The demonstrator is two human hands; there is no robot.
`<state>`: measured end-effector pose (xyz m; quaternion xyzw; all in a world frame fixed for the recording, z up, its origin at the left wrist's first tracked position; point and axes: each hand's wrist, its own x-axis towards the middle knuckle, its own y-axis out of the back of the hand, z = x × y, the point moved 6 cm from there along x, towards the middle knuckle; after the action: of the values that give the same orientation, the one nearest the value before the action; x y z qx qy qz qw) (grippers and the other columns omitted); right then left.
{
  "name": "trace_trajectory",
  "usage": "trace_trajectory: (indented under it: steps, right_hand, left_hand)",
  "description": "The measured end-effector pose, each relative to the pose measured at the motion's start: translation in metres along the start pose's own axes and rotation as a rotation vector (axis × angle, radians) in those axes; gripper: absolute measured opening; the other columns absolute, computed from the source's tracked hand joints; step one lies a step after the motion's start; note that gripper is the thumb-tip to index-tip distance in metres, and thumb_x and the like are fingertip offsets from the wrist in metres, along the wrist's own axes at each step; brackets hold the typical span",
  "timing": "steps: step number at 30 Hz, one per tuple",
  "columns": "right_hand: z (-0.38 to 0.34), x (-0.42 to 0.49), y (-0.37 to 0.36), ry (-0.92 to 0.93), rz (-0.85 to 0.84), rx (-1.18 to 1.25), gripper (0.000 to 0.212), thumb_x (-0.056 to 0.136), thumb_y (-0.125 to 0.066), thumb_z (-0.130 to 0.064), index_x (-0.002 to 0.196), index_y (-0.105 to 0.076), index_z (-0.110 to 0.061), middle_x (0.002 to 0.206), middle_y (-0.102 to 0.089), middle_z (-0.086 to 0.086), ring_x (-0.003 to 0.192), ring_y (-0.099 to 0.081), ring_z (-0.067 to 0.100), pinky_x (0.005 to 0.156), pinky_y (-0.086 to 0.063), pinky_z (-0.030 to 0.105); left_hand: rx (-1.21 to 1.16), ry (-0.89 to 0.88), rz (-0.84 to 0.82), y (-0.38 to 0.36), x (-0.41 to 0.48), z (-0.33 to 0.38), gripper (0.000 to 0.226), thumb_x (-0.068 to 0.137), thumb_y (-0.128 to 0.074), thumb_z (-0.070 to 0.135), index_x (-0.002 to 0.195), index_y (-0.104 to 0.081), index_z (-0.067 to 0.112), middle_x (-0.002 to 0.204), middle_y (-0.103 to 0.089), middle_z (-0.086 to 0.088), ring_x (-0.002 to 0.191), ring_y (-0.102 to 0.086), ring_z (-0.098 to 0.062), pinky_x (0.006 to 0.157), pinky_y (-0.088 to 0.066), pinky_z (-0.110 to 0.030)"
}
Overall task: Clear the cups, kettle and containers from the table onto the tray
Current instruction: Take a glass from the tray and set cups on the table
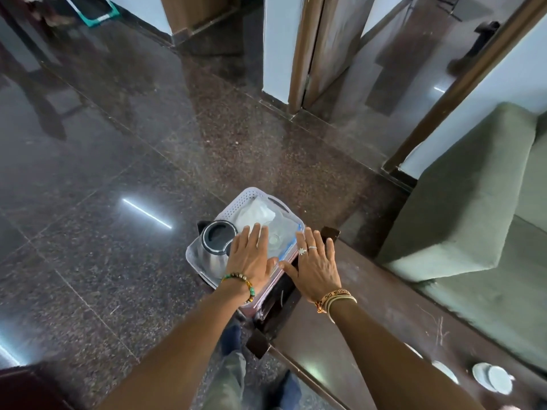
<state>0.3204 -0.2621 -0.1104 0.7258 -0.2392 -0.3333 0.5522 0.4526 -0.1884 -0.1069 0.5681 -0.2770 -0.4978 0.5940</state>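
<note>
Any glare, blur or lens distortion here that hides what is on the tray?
Head view: the wide-angle lens slants the door frame and sofa; head view, a light streak glares on the polished floor, clear of the tray; head view, kettle and clear container are legible though slightly soft; head view, the cups at the lower right are smeared.

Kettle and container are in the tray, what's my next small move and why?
Probably bring the right hand back to the white cup on the table. The kettle and clear container already sit in the tray, the left hand is flat and empty too, and that cup is not yet cleared.
</note>
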Motion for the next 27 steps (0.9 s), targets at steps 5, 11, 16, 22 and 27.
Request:
trace_trajectory:
  steps: [5,11,16,22,27]
  right_hand:
    - [-0.002,0.051,-0.015,-0.042,-0.037,0.016,0.090,0.091,-0.037,-0.067,0.155,-0.008,-0.010,0.162,-0.012,0.014,0.150,-0.008,0.033,0.120,-0.003,0.053]
    - [0.000,0.101,-0.035,-0.038,-0.041,-0.016,0.094,0.082,-0.055,-0.062,0.151,-0.021,-0.007,0.155,-0.027,0.012,0.144,-0.021,0.034,0.118,-0.012,0.055]
    - [0.005,0.133,-0.068,-0.034,-0.133,-0.024,0.102,0.076,-0.061,-0.066,0.151,-0.023,-0.009,0.156,-0.024,0.009,0.144,-0.020,0.032,0.118,-0.012,0.057]
    - [0.007,0.156,-0.101,-0.027,-0.207,-0.029,0.108,0.070,-0.068,-0.064,0.151,-0.023,-0.009,0.148,-0.038,0.009,0.139,-0.029,0.033,0.116,-0.017,0.055]
    - [0.003,0.163,-0.120,-0.005,-0.236,-0.014,0.104,0.074,-0.069,-0.058,0.153,-0.019,-0.012,0.133,-0.055,0.007,0.130,-0.043,0.028,0.114,-0.018,0.053]
  left_hand:
    - [0.014,-0.028,-0.050,-0.006,0.052,-0.021,0.082,0.094,-0.048,0.046,0.151,-0.001,0.011,0.161,-0.006,-0.011,0.148,-0.008,-0.031,0.120,-0.014,-0.044]
    - [-0.030,-0.031,-0.137,-0.026,0.109,-0.034,0.094,0.083,-0.067,0.038,0.149,-0.007,0.008,0.155,-0.023,-0.013,0.138,-0.032,-0.029,0.113,-0.033,-0.039]
    - [0.016,-0.002,-0.362,-0.063,0.140,-0.040,0.102,0.080,-0.073,0.028,0.150,0.000,0.011,0.154,-0.021,-0.012,0.127,-0.045,-0.032,0.102,-0.044,-0.043]
    - [0.036,0.070,-0.555,-0.098,0.161,-0.040,0.104,0.080,-0.073,0.020,0.151,0.002,0.015,0.140,-0.040,-0.017,0.123,-0.048,-0.036,0.098,-0.045,-0.049]
    - [-0.012,0.121,-0.589,-0.114,0.167,-0.039,0.086,0.084,-0.068,0.016,0.148,-0.011,0.015,0.134,-0.047,-0.019,0.121,-0.051,-0.037,0.097,-0.046,-0.047]
